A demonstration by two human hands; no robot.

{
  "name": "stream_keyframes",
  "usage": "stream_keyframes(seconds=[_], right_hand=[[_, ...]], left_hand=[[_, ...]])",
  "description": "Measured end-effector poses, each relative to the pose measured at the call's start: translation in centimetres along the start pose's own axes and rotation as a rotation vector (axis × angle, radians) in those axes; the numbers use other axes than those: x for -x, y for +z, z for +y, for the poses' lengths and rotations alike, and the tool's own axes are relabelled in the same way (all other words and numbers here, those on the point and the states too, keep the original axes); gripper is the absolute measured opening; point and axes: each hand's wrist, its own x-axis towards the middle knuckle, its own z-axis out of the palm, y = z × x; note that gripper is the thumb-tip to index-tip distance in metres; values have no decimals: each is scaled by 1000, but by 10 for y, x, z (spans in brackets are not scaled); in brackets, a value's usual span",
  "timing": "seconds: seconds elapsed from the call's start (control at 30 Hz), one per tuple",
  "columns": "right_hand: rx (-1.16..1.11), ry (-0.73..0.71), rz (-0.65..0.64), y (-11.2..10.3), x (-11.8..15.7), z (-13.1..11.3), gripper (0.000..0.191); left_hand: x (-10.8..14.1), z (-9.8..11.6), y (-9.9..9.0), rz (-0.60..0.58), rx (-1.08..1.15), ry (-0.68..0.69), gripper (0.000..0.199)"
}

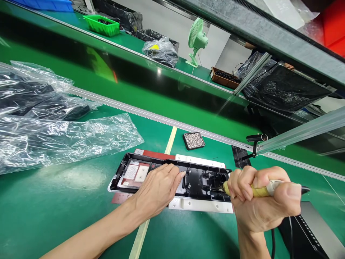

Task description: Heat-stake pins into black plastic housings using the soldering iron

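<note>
A long black plastic housing [198,180] lies lengthwise on the bench, its inner side with posts and ribs facing up. White fixture blocks [201,205] flank its right half, and a dark red board [124,198] shows beneath the left half. My left hand [164,183] rests palm down across the housing's middle, fingers laid over it, gripping nothing visible. My right hand [258,198] is wrapped round a yellow-handled tool [260,190] with a black rear end, thumb near that end. The tool points left into the housing's right part; its working tip is hard to make out.
A small black tray [194,140] of tiny silvery metal pieces sits behind the housing. Clear plastic bags [81,136] cover the left side. A small black cylindrical device on a bracket [256,138] stands behind my right hand. A grey-black case [318,230] and cords are at lower right.
</note>
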Motion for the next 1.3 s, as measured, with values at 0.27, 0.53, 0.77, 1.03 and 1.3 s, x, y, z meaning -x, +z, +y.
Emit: stream_keyframes(seconds=[0.27,0.53,0.77,1.03,1.3], right_hand=[[-10,-18,-16,0,0,1,36],[-2,-14,11,1,0,2,39],[-11,-11,3,0,1,2,38],[-2,-4,-5,0,0,1,44],[4,-6,13,2,1,2,44]], left_hand=[[1,-2,2,7,-3,8,38],[0,-1,2,30,-13,25,37],[0,-1,2,23,-12,15,36],[-1,0,1,12,-6,16,37],[0,-1,2,21,-13,17,37]])
